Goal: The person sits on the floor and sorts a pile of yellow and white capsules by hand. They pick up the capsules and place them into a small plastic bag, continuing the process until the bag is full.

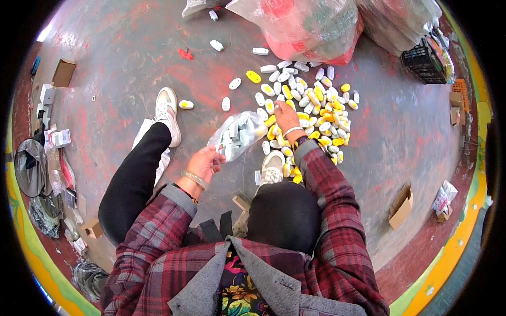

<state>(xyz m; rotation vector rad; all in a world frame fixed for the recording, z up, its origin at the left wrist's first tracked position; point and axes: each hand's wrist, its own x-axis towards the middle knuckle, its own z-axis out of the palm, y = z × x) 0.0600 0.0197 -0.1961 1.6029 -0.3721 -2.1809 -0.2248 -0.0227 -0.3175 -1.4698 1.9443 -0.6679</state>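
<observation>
My left hand (pixel 204 164) is closed on the edge of a clear plastic bag (pixel 240 134). Several pale pieces show through the bag, which hangs between my shoes. To the right, a loose heap of oval plastic pieces (pixel 321 105), white and yellow, spreads over the floor. My right hand (pixel 286 117) is over the heap's left edge, its fingers drawn together beside a white piece with a yellow middle (pixel 269 106). Whatever the fingertips pinch is too small to make out. A few oval pieces lie apart, among them a yellow one (pixel 253 77).
Large filled plastic bags (pixel 300 26) stand beyond the heap, with a black crate (pixel 424 62) at the far right. An open cardboard box (pixel 401 206) is on the right. Boxes and bags (pixel 58 138) line the left wall. My right shoe (pixel 272 167) touches the heap's near edge.
</observation>
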